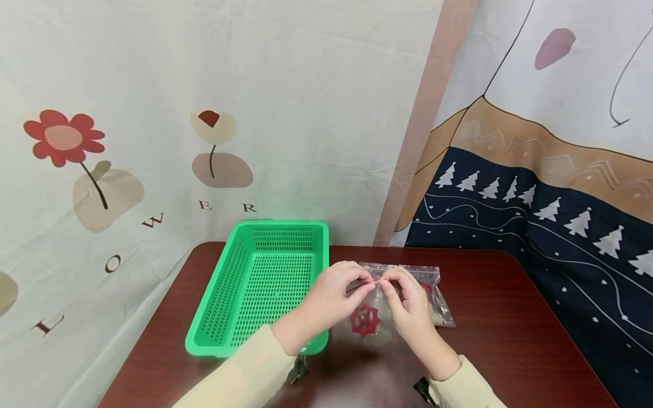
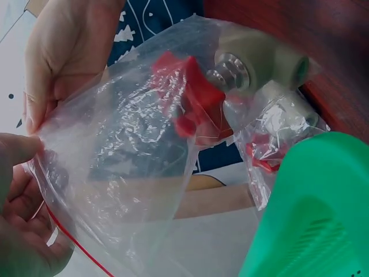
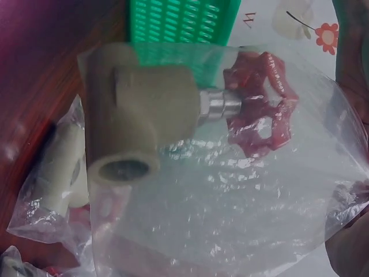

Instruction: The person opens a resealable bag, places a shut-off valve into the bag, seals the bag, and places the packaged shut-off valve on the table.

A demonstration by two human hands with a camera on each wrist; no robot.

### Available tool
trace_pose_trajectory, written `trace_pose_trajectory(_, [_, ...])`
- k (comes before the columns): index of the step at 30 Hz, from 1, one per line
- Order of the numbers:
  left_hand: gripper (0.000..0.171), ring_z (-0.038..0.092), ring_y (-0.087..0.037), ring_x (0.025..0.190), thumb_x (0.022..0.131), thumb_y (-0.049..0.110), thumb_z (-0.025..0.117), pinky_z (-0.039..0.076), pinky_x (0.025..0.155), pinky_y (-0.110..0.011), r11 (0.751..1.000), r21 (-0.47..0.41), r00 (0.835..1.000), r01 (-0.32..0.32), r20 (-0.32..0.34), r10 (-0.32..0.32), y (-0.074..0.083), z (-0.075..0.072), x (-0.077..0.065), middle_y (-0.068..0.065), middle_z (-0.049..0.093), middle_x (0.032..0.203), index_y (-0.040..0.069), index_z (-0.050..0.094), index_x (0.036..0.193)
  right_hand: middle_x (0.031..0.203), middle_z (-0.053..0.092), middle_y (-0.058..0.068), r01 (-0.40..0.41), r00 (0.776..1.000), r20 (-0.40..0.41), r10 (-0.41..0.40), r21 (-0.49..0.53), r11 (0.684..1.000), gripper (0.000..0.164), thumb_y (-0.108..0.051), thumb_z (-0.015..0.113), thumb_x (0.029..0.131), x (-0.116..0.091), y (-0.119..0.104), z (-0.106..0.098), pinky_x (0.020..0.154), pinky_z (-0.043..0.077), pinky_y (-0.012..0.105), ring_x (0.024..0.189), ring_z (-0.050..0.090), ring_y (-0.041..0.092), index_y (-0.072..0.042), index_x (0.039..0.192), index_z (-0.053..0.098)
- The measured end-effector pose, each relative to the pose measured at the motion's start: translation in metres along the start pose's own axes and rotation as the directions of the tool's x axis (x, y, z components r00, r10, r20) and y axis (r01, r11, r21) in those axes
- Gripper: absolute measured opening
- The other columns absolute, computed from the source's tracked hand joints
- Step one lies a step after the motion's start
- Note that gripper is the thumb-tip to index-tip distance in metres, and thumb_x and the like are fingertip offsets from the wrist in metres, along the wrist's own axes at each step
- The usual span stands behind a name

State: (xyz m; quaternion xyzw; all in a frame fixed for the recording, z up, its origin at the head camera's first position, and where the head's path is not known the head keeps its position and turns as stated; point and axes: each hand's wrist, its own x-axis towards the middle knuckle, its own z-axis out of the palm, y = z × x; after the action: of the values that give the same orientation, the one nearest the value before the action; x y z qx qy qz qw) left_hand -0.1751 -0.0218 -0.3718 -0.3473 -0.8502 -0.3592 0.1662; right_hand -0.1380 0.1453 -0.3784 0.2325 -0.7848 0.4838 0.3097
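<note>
Between my two hands hangs a clear zip bag [image 2: 132, 150] with a red line along its mouth. Inside it lies a stop valve [image 3: 153, 104] with a beige tee-shaped body, a metal stem and a red handwheel [image 1: 364, 320]. My left hand [image 1: 339, 292] pinches the bag's top edge between thumb and fingers. Close beside it, my right hand [image 1: 412, 303] pinches the same edge, the fingertips of both hands nearly meeting. Behind the right hand, a second bagged valve [image 1: 442, 310] lies on the table, partly hidden.
A green plastic basket [image 1: 324, 249] with slotted walls stands left of the bag on the dark red table [image 1: 490, 317]. Another bagged piece [image 3: 17, 266] shows at the corner of the right wrist view. A printed cloth [image 1: 331, 113] hangs behind the table.
</note>
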Motion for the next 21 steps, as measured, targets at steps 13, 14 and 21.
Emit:
trace_pose_trajectory(13, [0.008, 0.056, -0.005, 0.085, 0.085, 0.021, 0.071, 0.050, 0.078, -0.021, 0.999, -0.034, 1.000, 0.018, 0.004, -0.018, -0.0046, -0.0027, -0.0055, 0.009, 0.065, 0.089, 0.017, 0.071, 0.091, 0.085, 0.058, 0.018, -0.025, 0.999, -0.046, 0.029, 0.069, 0.997, 0.015, 0.019, 0.059, 0.081, 0.0026, -0.0013, -0.0019, 0.075, 0.046, 0.011, 0.082, 0.052, 0.011, 0.007, 0.090, 0.058])
trace_pose_trajectory(14, [0.008, 0.056, -0.005, 0.085, 0.085, 0.021, 0.071, 0.050, 0.078, -0.022, 0.999, -0.038, 1.000, 0.017, 0.001, -0.017, -0.0046, -0.0027, -0.0055, 0.009, 0.065, 0.089, 0.017, 0.071, 0.091, 0.085, 0.058, 0.018, -0.029, 0.998, -0.047, 0.033, 0.074, 0.997, 0.015, 0.019, 0.059, 0.081, 0.0027, -0.0011, -0.0019, 0.075, 0.046, 0.011, 0.082, 0.052, 0.011, 0.007, 0.090, 0.058])
trace_pose_trajectory(21, [0.007, 0.055, -0.004, 0.085, 0.084, 0.021, 0.071, 0.050, 0.078, -0.021, 0.999, -0.053, 1.000, 0.010, -0.011, -0.011, -0.0061, -0.0039, -0.0064, 0.010, 0.064, 0.088, 0.017, 0.071, 0.090, 0.084, 0.056, 0.019, -0.041, 0.998, -0.044, 0.045, 0.097, 0.994, 0.008, 0.013, 0.059, 0.084, 0.0034, -0.0009, -0.0019, 0.073, 0.046, 0.012, 0.081, 0.052, 0.009, 0.007, 0.089, 0.057])
